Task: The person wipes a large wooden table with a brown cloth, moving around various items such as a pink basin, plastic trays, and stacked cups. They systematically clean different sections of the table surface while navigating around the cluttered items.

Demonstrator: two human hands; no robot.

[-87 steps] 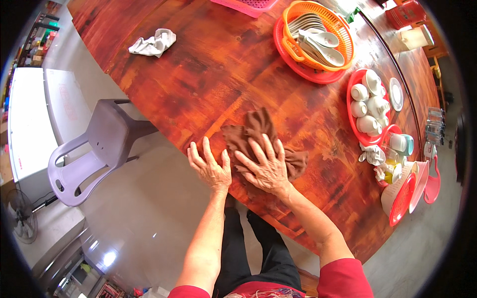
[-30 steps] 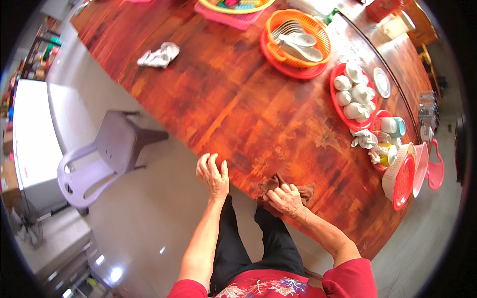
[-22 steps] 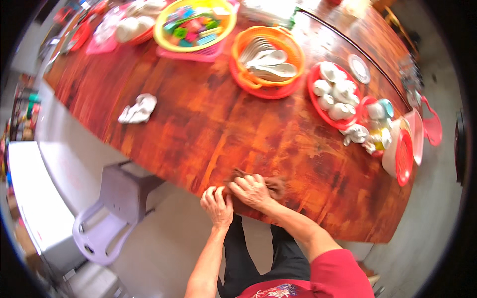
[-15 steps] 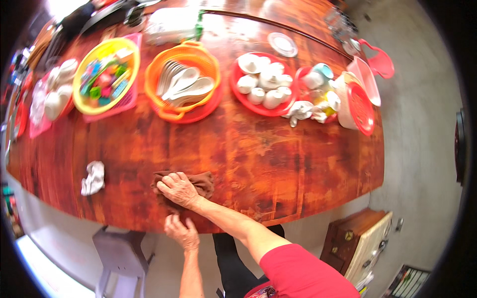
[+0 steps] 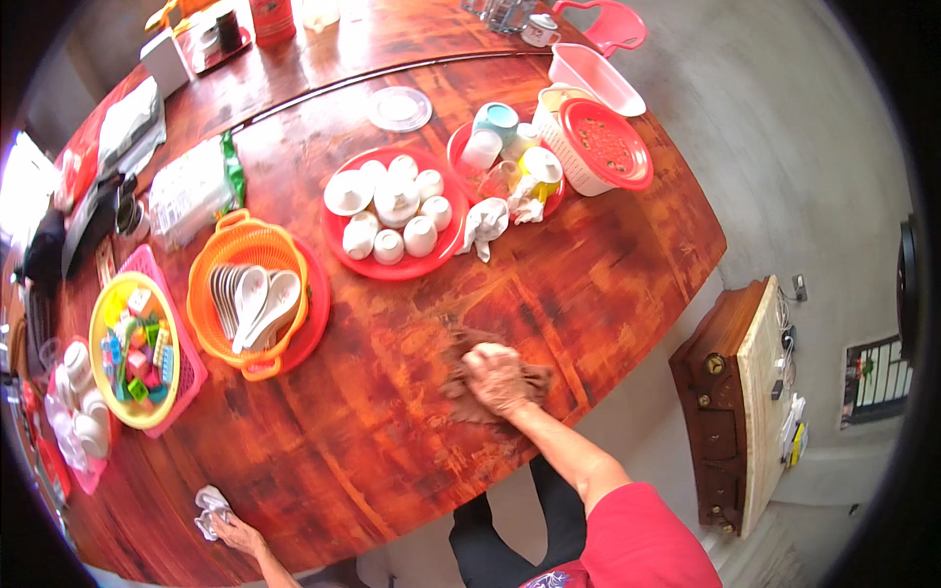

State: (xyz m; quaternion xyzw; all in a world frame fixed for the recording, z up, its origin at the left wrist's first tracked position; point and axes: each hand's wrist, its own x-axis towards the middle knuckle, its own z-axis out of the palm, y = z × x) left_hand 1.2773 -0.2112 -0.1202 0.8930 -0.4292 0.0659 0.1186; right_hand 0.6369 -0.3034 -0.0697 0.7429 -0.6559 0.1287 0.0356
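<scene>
My right hand (image 5: 497, 378) presses a bunched brown cloth (image 5: 461, 387) against the wooden table, its fingers curled over the fabric. At the near left edge of the table, my left hand (image 5: 240, 535) has its fingers on a crumpled white cloth or tissue (image 5: 210, 502) and appears to grip it. The fingertips are partly lost against the white. Beyond the right hand sits a red plate (image 5: 417, 265) of white cups. To its left, an orange colander (image 5: 203, 323) holding white spoons rests on another red plate (image 5: 316, 338).
A yellow basket (image 5: 98, 387) of colourful toy blocks and a pink tray (image 5: 96, 478) of white cups stand left. Far right are a plate of cups, crumpled white cloth (image 5: 483, 227), a lidded basket (image 5: 578, 162) and a pink tub (image 5: 596, 78). A wooden cabinet (image 5: 720, 421) stands beyond the table.
The view has turned rightward. My right hand has slid the brown cloth right along the table. My left hand has left the cloth's near side and reached left to the crumpled white piece.
</scene>
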